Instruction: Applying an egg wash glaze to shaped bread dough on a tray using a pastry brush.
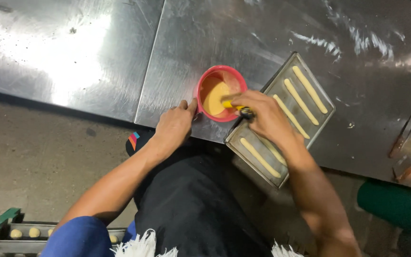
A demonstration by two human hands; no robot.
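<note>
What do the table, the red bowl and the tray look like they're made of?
Table: bare metal, probably stainless steel; it glares and shows scuffs and a seam between sheets.
Bowl: looks like plastic; even red, dull sheen, though the look leaves it open.
Tray: thin grey metal, perhaps aluminium or steel; matte, with a raised rim.

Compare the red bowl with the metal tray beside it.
The red bowl is round and deep; the metal tray is rectangular and shallow. The bowl holds orange-yellow liquid; the tray holds long pale dough sticks. The left hand steadies the bowl; the right hand hovers over the tray. Both sit on the steel table.
</note>
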